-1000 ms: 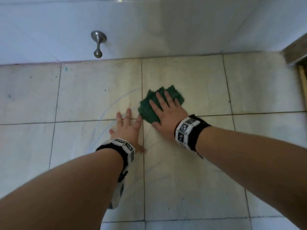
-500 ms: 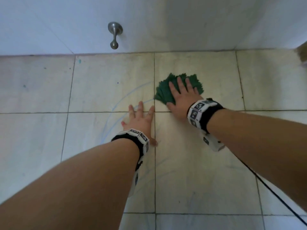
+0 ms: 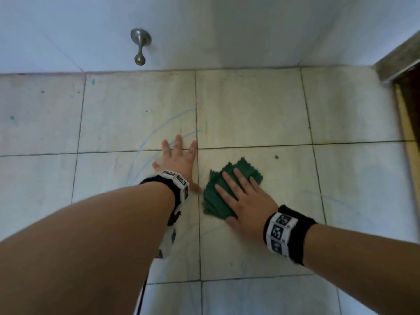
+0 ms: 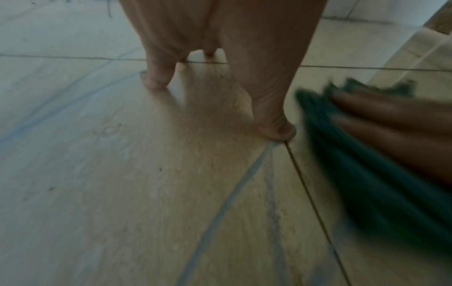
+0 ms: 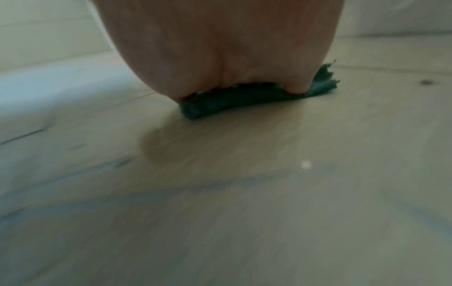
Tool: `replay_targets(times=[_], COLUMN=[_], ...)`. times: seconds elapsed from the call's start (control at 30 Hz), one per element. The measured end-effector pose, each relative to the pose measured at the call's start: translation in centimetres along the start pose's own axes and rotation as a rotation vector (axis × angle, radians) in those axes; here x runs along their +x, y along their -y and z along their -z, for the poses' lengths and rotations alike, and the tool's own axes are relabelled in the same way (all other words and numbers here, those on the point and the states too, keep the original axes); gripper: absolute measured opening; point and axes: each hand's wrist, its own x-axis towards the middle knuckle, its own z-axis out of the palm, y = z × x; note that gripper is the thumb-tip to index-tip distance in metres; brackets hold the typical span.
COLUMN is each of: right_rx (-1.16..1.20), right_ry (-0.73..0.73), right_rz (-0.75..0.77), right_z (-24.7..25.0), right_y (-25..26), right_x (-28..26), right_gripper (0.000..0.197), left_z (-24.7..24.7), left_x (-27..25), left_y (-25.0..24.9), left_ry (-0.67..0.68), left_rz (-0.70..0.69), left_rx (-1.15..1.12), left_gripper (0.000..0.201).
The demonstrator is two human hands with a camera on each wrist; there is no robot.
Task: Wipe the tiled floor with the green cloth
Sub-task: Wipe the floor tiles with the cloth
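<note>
Beside the vertical grout line (image 3: 199, 223) running down the middle of the tiled floor (image 3: 261, 105): green cloth (image 3: 214, 201), crumpled in folds, lying just right of that line on the tile nearest the wearer. Pressed flat on top of it, right hand (image 3: 247, 205), fingers straight and slightly spread, palm down, nothing gripped. From the right wrist view, palm heel down on the cloth's near edge (image 5: 244, 100), ragged corner sticking out to the right. Just left of the grout line, left hand (image 3: 179, 162), also flat and wide on bare tile, fingertips reaching past the horizontal joint, thumb tip touching the floor right at the line (image 4: 278, 133). Cloth's left edge close to that thumb, small gap between them. In the left wrist view, cloth (image 4: 367, 183) blurred under the right fingers (image 4: 391, 116).

Faint blue curved marks (image 3: 145, 155) on the tiles left of the grout line, 1 more faint arc to the right of the cloth. Small dark speck (image 3: 276, 157) right of the line, beyond the cloth. Farther along the line, white wall (image 3: 227, 30) meeting the floor, with a metal door stop (image 3: 140, 45) mounted left of it. Well to the right, a wooden door frame (image 3: 406, 133) bounding the floor. Bare tile open right of the cloth and toward the wall.
</note>
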Motion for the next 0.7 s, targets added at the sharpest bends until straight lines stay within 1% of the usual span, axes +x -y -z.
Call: replay_targets(times=[0.07, 0.1, 0.13, 0.17, 0.23, 0.27, 0.3, 0.4, 0.47, 0.5, 0.57, 0.6, 0.63, 0.67, 0.7], right_rx=[0.041, 0.052, 0.068, 0.06, 0.094, 0.105, 0.136, 0.27, 0.339, 0.403, 0.538, 0.578, 0.607, 0.627, 0.63], right_ry=[0.035, 0.03, 0.056, 0.037, 0.037, 0.01, -0.014, -0.042, -0.026, -0.013, -0.01, -0.01, -0.006, -0.004, -0.006], right_rz=[0.005, 0.012, 0.023, 0.048, 0.02, -0.038, -0.143, -0.54, -0.784, -0.899, -1.105, -1.176, -1.212, -1.212, -1.18], right_z=[-3.3, -4.4, -5.0, -5.4, -4.7, -4.0, -3.4, -2.1, -2.5, -3.1, -4.7, -5.3, -5.7, -5.9, -5.7], right_y=[2.1, 2.8, 3.4, 3.6, 3.1, 2.1, 0.5, -6.8, -11.9, -13.9, -16.1, -16.3, -15.9, -15.0, -13.7], right_x=[-3.4, -4.3, -4.9, -5.1, -5.1, -5.0, -4.7, -5.0, -7.0, -8.4, -11.1, -11.9, -12.2, -12.2, -11.8], right_gripper=[0.089, 0.088, 0.087, 0.086, 0.083, 0.083, 0.083, 0.083, 0.083, 0.084, 0.084, 0.085, 0.085, 0.085, 0.085], left_z=[0.0, 0.1, 0.1, 0.2, 0.1, -0.1, -0.3, -2.1, -3.8, -4.6, -5.9, -6.3, -6.4, -6.5, -6.5], left_x=[-0.1, -0.1, -0.2, -0.3, -0.7, -1.0, -1.4, -3.1, -4.2, -4.6, -5.1, -5.2, -5.1, -5.1, -5.1], left_y=[0.0, 0.1, 0.2, 0.3, -0.1, -0.4, -0.9, -3.0, -4.6, -5.0, -5.2, -5.1, -4.9, -4.7, -4.7], left_ry=[-0.014, -0.022, -0.03, -0.041, -0.066, -0.083, -0.1, -0.105, -0.076, -0.058, -0.035, -0.037, -0.041, -0.04, -0.043], left_rz=[0.007, 0.007, 0.004, 0.003, 0.008, 0.005, -0.014, -0.136, -0.191, -0.191, -0.168, -0.165, -0.168, -0.17, -0.17], left_rx=[0.023, 0.029, 0.034, 0.039, 0.058, 0.083, 0.113, 0.16, 0.161, 0.156, 0.166, 0.169, 0.163, 0.152, 0.141], left_gripper=[0.134, 0.133, 0.133, 0.133, 0.132, 0.13, 0.126, 0.125, 0.126, 0.127, 0.129, 0.129, 0.129, 0.129, 0.129])
